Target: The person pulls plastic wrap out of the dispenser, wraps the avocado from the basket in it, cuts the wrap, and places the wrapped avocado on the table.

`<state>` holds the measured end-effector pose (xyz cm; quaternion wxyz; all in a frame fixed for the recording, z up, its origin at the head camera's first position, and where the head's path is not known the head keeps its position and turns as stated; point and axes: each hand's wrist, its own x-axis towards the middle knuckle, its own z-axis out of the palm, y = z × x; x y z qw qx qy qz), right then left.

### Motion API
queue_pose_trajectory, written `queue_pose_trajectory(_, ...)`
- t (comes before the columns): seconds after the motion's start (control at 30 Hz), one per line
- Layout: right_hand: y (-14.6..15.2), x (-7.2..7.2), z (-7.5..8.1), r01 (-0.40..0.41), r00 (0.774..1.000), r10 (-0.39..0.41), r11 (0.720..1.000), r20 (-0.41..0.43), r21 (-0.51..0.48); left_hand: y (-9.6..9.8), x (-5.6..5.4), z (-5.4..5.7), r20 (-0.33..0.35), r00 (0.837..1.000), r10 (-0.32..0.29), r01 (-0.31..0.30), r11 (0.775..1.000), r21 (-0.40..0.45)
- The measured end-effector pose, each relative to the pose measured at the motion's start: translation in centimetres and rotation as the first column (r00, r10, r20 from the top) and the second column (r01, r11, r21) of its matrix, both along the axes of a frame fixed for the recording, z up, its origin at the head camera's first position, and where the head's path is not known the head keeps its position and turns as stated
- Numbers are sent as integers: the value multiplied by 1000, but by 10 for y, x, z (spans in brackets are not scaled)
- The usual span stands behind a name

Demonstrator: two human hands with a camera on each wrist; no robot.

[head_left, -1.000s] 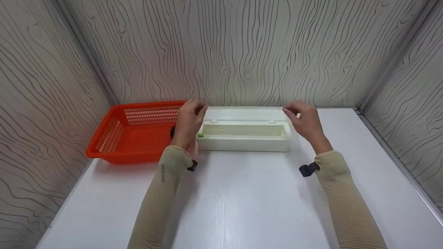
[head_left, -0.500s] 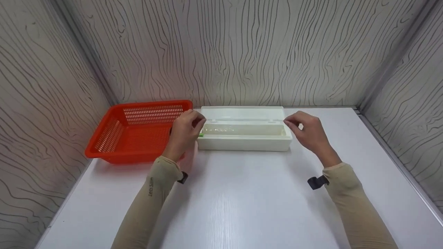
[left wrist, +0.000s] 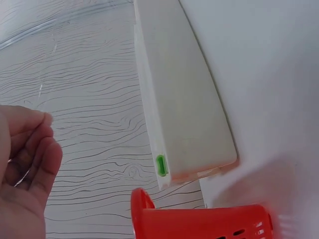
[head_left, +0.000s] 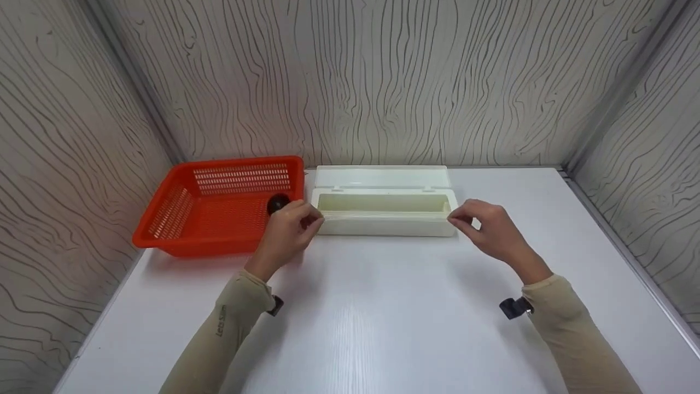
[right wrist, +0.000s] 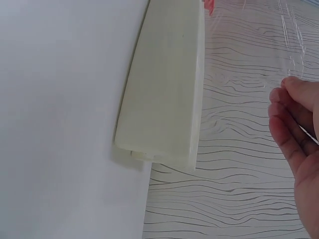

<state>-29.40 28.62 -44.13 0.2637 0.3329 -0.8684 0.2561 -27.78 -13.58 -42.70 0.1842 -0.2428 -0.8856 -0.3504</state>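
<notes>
A white cling film dispenser (head_left: 385,227) stands on the table with its lid (head_left: 381,177) tipped back against the far side. My left hand (head_left: 287,230) pinches one corner of a clear sheet of cling film (right wrist: 299,37) between thumb and fingertips. The opposite corner is pinched by my right hand (head_left: 488,229). Between both hands the film spans the width of the dispenser, above its front edge, and is barely visible from the head. A green slider cutter (left wrist: 161,165) shows at the dispenser's left end in the left wrist view.
Left of the dispenser sits a red plastic basket (head_left: 210,249) with slotted walls. A dark round object (head_left: 278,202) lies inside at its right end, partly behind my left hand. Wood-patterned panels (head_left: 361,82) enclose the white table (head_left: 372,306) at the back and sides.
Both hands have come down and toward me from the lid's top edge to the dispenser's front edge, drawing the film along. The dark round object in the basket shows more now.
</notes>
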Motion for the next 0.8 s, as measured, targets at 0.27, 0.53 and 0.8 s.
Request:
queue_pose_trajectory(0.27, 5, 11, -15, -58, 992, 50, 997, 117, 60, -7, 13, -16, 86, 993, -78, 82, 995, -50)
queue_pose_trajectory(0.53, 8, 15, -25, -69, 984, 56, 995, 166, 73, -10, 13, -30, 279, 957, -78, 70, 997, 38)
queue_pose_trajectory(0.8, 8, 15, -33, -102, 965, 75, 990, 252, 97, -8, 15, -45, 465, 885, -29, -24, 994, 107)
